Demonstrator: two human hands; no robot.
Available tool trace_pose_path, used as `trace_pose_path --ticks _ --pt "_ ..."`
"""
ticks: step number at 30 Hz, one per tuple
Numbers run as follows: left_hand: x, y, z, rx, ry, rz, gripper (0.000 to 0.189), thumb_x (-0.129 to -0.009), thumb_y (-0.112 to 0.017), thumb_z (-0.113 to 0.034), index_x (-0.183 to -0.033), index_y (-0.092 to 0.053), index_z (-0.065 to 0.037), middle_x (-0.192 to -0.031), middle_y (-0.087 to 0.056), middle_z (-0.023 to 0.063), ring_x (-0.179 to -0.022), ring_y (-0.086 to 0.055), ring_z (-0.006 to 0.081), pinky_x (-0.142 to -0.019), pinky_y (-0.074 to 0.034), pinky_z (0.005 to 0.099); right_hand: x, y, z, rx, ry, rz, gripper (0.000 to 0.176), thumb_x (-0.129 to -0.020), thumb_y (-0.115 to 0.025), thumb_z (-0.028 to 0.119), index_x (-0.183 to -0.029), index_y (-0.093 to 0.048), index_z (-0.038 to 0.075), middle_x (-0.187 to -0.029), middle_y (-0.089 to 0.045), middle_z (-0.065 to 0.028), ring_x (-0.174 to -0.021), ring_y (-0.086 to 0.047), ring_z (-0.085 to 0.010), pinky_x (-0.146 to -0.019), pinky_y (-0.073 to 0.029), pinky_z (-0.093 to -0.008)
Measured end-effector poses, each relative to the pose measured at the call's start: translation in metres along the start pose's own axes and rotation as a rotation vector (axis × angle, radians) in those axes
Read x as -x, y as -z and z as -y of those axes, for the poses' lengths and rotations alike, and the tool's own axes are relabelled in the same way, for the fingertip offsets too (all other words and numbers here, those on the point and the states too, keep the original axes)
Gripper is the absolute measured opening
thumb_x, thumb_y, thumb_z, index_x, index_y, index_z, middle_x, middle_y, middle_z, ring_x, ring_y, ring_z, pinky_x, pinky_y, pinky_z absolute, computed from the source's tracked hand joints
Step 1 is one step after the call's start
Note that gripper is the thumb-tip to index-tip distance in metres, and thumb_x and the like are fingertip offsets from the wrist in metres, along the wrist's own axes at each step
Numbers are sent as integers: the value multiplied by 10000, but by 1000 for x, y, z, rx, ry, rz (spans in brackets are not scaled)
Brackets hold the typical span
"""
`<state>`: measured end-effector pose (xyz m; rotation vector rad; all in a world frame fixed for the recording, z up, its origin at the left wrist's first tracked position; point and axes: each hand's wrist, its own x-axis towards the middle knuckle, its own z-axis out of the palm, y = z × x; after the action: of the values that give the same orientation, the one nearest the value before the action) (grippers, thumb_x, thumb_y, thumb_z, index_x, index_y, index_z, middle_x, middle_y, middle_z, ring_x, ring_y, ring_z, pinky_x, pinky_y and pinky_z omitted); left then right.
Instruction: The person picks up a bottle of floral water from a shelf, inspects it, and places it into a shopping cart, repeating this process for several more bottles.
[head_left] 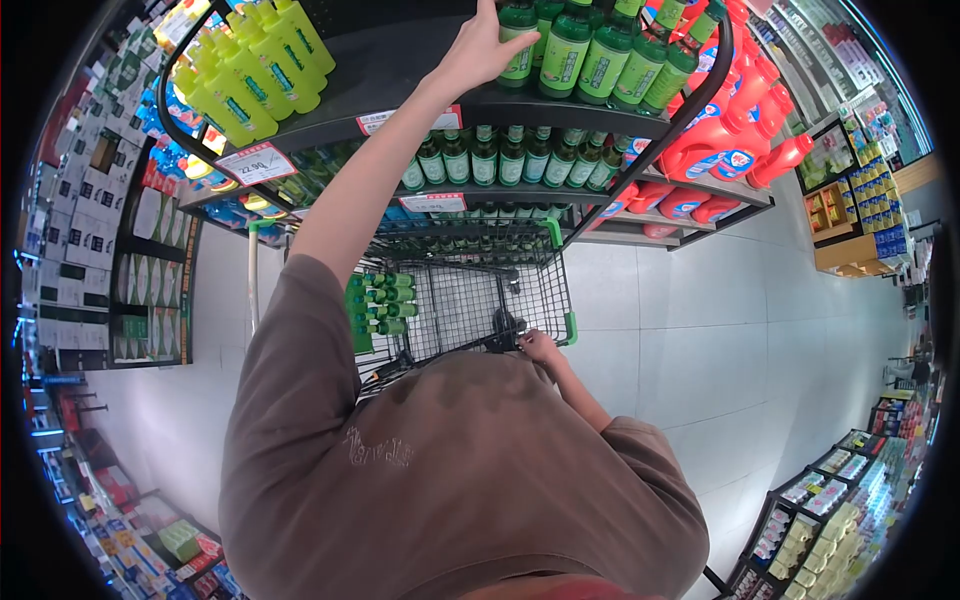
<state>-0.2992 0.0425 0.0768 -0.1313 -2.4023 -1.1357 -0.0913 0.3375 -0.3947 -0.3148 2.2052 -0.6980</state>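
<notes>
My left hand (480, 48) is raised to the upper shelf, its thumb across the front of a green glass bottle (518, 62) with a light green label. The hand appears closed on that bottle; its other fingers are partly hidden and cut off by the top edge. Several matching bottles (610, 62) stand upright just right of it. Low by my waist, my right hand (540, 346) has its fingers curled at the near edge of a wire shopping cart (470, 290). Inside the cart's left part lie several green bottles (390, 300) with green packaging.
The curved black shelf (400, 80) holds yellow-green bottles (255, 75) at left and more green bottles (510, 160) below. Red detergent jugs (725, 145) fill the rack on the right. Price tags (257, 163) hang along the shelf edge. Tiled floor (700, 330) stretches right.
</notes>
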Motion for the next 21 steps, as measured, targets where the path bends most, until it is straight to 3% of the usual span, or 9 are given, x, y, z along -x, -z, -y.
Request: trace_pose_path --ticks 6,9,10,12,16,17,18,19,21 --pt "9 -9 26 82 -73 -85 596 -838 -652 -281 -1212 -324 48 -1050 -587 246 -983 -592 359 -837 -478 404 1 5 7 73 -23 46 383 -797 -620 387 -966 -657 45 -917 -673 -163 -896 -646 -305 -794 -503 -374" --pt "54 2 19 -55 -106 -427 482 -820 -674 -269 -1100 -411 21 -956 -547 162 -954 -554 298 -849 -455 380 -1 0 0 73 -5 6 367 -796 -612 393 -958 -664 68 -920 -674 -154 -892 -648 -302 -795 -503 -370" --pt "84 15 -8 222 72 -383 416 -805 -682 -246 -1040 -455 11 -931 -538 159 -919 -552 276 -823 -452 370 -2 0 0 80 -11 15 363 -796 -608 394 -959 -666 75 -917 -674 -151 -887 -649 -301 -791 -504 -369" --pt "139 31 -2 182 -43 -344 295 -876 -614 -272 -959 -493 -16 -771 -581 75 -634 -554 134 -521 -425 260 -5 -3 -6 118 57 51 352 -800 -599 383 -952 -666 72 -902 -675 -150 -871 -653 -296 -777 -509 -364" --pt "263 84 -79 1079 140 -92 245 -821 -607 -114 -633 -503 5 -552 -489 -21 -490 -459 49 -416 -312 232 -1 -2 -3 163 76 99 356 -804 -583 339 -968 -649 31 -907 -660 -207 -912 -632 -347 -797 -495 -407" --pt "277 85 -103 1114 139 -154 555 -860 -572 -473 -481 -413 -100 -449 -413 -10 -368 -394 125 -380 -230 258 -18 -18 -29 216 86 116 355 -809 -583 344 -971 -651 36 -914 -664 -197 -919 -633 -338 -801 -495 -402" --pt "288 106 -101 1163 22 91 537 -837 -597 -492 -504 -447 -99 -461 -449 0 -358 -402 139 -367 -221 257 -36 -35 -59 269 101 137 354 -813 -584 348 -974 -653 40 -920 -668 -187 -925 -635 -328 -806 -494 -397" --pt "293 105 -104 1179 -200 18 524 -795 -650 -487 -499 -444 -107 -461 -451 -4 -350 -394 142 -357 -215 258 -43 -34 -71 243 110 168 356 -819 -585 355 -977 -654 43 -932 -670 -177 -927 -636 -322 -810 -492 -393" --pt "299 104 -123 1216 -248 -278 522 -759 -684 -460 -484 -400 -119 -469 -457 -12 -337 -365 142 -350 -214 254 -43 -28 -62 249 116 220 365 -828 -588 365 -989 -654 44 -958 -671 -160 -932 -636 -313 -818 -489 -385"
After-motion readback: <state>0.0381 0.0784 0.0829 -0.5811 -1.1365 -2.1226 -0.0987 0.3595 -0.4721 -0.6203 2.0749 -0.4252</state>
